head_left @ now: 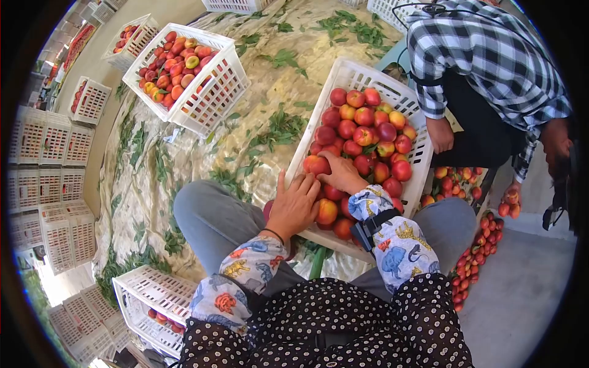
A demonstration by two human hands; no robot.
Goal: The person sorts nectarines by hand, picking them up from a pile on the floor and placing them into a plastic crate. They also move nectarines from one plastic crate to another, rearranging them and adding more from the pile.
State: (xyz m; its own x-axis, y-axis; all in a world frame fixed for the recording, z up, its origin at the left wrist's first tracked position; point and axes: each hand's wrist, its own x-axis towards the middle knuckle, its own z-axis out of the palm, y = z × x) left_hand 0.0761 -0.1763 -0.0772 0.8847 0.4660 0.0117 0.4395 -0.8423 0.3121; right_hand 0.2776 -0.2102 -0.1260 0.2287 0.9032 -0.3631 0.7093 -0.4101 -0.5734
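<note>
A white plastic crate (340, 76) of red and yellow nectarines (363, 116) sits tilted in front of me, by my knees. My right hand (342, 175) reaches over the fruit, its thumb and fingers closed round a nectarine (316, 164) near the crate's left side. Close beside it, my left hand (296, 203) lies across the crate's left edge, fingers stretched out and fingertips right at the fruit. The left palm faces down and is hidden. A dark red fruit (268, 210) shows partly beside the left wrist.
At right, a person in a checked shirt (485, 67) holds nectarines (510, 202) low in one hand. More nectarines (475, 260) lie along the floor there. A full crate (230, 80) stands ahead left on the leaf-strewn sheet (264, 110). Stacked crates (52, 141) line the left.
</note>
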